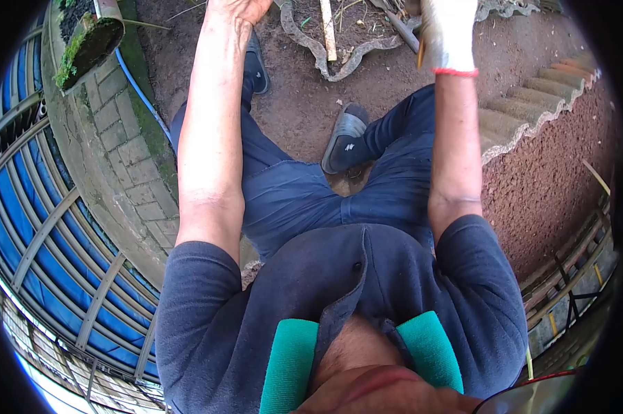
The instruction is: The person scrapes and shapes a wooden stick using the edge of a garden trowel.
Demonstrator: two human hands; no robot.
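My left hand (241,8) is bare and reaches the top edge of the view, where its fingers are cut off. A white glove with a red cuff covers my right hand (452,31); its fingers are blurred and partly out of frame. Just below the glove's left side shows a thin brown pointed piece (420,56). Beside it a grey rod-like piece (402,31) slants down. Between the two hands, a pale stick (328,31) lies over soil inside a wavy-edged border (318,52).
My slippered feet (346,138) rest on bare earth. Corrugated sheeting (532,103) edges the ground at right, near a rough brown surface (546,186). Left are a paved strip (121,138), a blue hose (142,93), a mossy planter (94,48) and a railing with blue sheeting (49,228).
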